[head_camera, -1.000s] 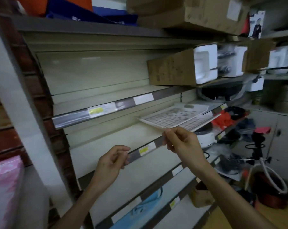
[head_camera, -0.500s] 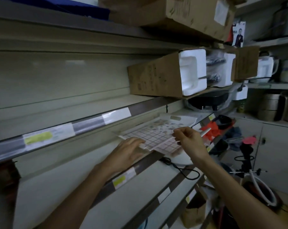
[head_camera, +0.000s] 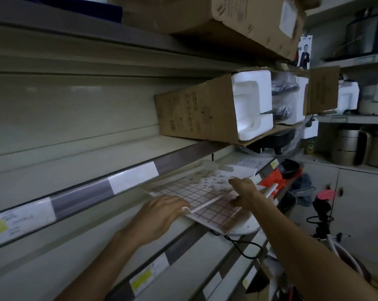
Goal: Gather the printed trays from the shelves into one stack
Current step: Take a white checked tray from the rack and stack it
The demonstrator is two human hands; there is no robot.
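Observation:
Two flat white printed trays with a brown grid pattern lie overlapped on the middle shelf. The upper tray also carries small coloured prints. The lower tray juts out past the shelf's front edge. My left hand grips the near left edge of the upper tray, fingers curled over its rim. My right hand holds the trays at their right side, thumb on top. Both hands are on the trays, which rest low over the shelf.
An open cardboard box with white foam sits on the shelf above. A larger box overhangs higher up. A white round appliance with a black cord sits under the trays. Pots and clutter fill the right side.
My view has moved closer and rightward along the shelves. My left hand went from the shelf's label strip onto the tray's left edge. My right hand shifted onto the trays' right side.

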